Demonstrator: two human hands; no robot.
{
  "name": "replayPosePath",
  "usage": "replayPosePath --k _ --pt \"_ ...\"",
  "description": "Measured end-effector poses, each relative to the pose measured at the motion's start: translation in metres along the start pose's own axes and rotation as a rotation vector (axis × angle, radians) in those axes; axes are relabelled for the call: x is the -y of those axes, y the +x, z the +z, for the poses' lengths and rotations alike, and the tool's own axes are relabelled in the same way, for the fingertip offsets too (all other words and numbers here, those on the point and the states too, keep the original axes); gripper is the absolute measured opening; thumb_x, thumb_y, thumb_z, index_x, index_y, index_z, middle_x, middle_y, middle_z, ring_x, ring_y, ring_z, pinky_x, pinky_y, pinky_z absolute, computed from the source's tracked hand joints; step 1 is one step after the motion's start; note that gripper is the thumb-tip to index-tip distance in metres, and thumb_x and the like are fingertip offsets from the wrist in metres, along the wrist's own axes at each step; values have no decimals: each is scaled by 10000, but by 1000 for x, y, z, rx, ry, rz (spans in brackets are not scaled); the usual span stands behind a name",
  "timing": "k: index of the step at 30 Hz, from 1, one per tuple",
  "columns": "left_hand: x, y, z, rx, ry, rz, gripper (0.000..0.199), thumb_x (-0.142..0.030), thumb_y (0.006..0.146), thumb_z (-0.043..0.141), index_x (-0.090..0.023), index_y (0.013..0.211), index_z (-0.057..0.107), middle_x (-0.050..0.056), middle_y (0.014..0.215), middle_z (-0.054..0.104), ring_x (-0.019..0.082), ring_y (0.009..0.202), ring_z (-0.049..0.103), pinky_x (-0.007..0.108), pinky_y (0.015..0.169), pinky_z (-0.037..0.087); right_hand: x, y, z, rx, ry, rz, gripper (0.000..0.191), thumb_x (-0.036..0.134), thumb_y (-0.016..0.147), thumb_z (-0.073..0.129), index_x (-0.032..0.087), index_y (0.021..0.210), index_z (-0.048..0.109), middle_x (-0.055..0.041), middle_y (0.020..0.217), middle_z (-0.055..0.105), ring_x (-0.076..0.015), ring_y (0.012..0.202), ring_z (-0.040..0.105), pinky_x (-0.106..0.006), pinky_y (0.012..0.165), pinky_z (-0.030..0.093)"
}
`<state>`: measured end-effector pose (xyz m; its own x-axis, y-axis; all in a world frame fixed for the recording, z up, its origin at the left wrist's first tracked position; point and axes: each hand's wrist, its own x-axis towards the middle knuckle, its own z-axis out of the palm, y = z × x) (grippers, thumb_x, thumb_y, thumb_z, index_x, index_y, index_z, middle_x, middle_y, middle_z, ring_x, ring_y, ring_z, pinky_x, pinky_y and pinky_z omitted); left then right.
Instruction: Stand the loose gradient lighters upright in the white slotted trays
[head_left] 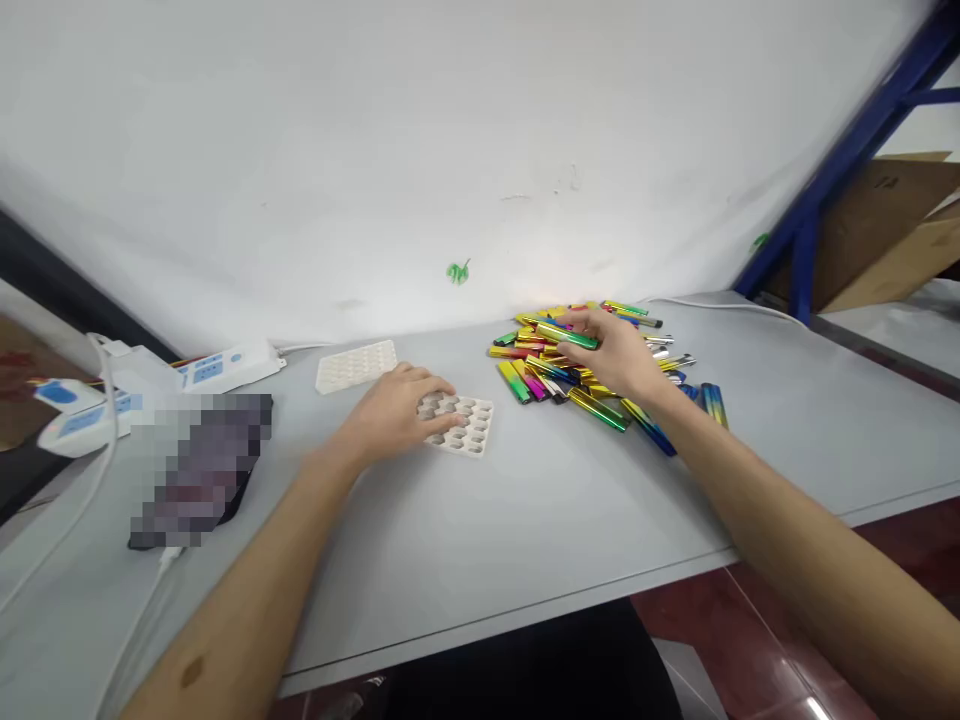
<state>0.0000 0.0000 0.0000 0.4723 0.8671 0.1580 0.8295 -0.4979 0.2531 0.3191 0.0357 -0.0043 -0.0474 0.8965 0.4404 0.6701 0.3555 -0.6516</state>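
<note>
My left hand (405,412) grips the left part of a small white tray (481,425) with rows of oval holes, its thumb and fingers curved over the top. The tray lies flat on the table, and its left side is hidden by the hand. Over a heap of shiny lighters (596,410), my right hand (615,350) is closed on a green and gold lighter (566,335), held lengthwise between thumb and fingers. The heap mixes gold, green, blue, red and purple pieces, some with silver or black ends.
A second white holed tray (356,366) lies behind my left hand. On the left are white power strips (225,366), a blurred phone (210,465) and a white cable (135,625). A blue metal frame (806,250) and cardboard boxes (862,235) stand at the right. A white wall backs the grey table (450,560).
</note>
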Motion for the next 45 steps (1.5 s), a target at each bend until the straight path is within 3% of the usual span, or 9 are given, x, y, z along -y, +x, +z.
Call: replayPosePath --k 4,7,11,15,18,24,30,37,45 --pt "2 0 1 -5 26 -67 443 -655 857 584 -273 1044 710 58 1052 701 302 1074 570 431 893 453 8 0 -4 12 503 156 442 337 764 785 228 1176 667 -20 906 625 -171 795 580 -350 748 509" --pt "3 0 1 -7 18 -67 440 -646 866 574 -263 1045 697 49 1056 694 300 1067 565 434 902 447 11 -1 -4 94 850 242 262 304 750 816 217 951 670 16 793 564 -124 746 541 -294 749 498" --pt "3 0 1 -6 11 -63 437 -646 851 597 -262 1037 689 47 1043 688 294 1058 564 430 908 441 20 -6 0 219 1051 359 208 344 786 789 211 864 650 6 850 576 -115 745 574 -273 702 519" --pt "0 0 2 18 -11 -49 429 -651 819 637 -263 998 680 50 994 681 282 1031 569 417 899 431 29 -12 5 351 1023 412 259 421 800 767 236 921 632 27 807 537 -64 500 406 -223 406 282" --pt "-8 0 3 60 -42 0 450 -674 796 651 -254 958 666 41 943 673 271 991 580 405 891 425 33 -15 10 449 925 378 279 464 838 722 207 835 613 22 739 530 -37 435 239 -241 415 141" --pt "-32 -1 9 110 -44 72 491 -709 795 636 -237 929 639 40 899 657 256 924 589 398 868 421 32 -16 14 532 772 284 378 523 899 601 177 747 602 -23 678 581 -69 443 297 -271 432 181" --pt "-52 -2 21 79 -33 163 506 -725 847 560 -235 954 630 50 906 660 256 919 598 404 857 420 35 -22 19 530 760 345 461 594 950 466 176 890 648 20 640 470 -111 508 391 -260 444 319" --pt "-46 -4 13 92 -80 152 529 -736 830 583 -252 1034 643 29 909 665 243 914 595 392 871 412 45 -31 24 624 694 219 351 542 898 625 247 1005 468 34 790 602 -115 561 514 -238 456 390" --pt "-28 -5 0 178 -85 21 612 -767 717 679 -236 1018 639 37 973 651 269 991 582 396 893 407 43 -30 31 447 759 285 417 604 933 504 201 946 607 86 569 269 -82 435 191 -245 411 144"
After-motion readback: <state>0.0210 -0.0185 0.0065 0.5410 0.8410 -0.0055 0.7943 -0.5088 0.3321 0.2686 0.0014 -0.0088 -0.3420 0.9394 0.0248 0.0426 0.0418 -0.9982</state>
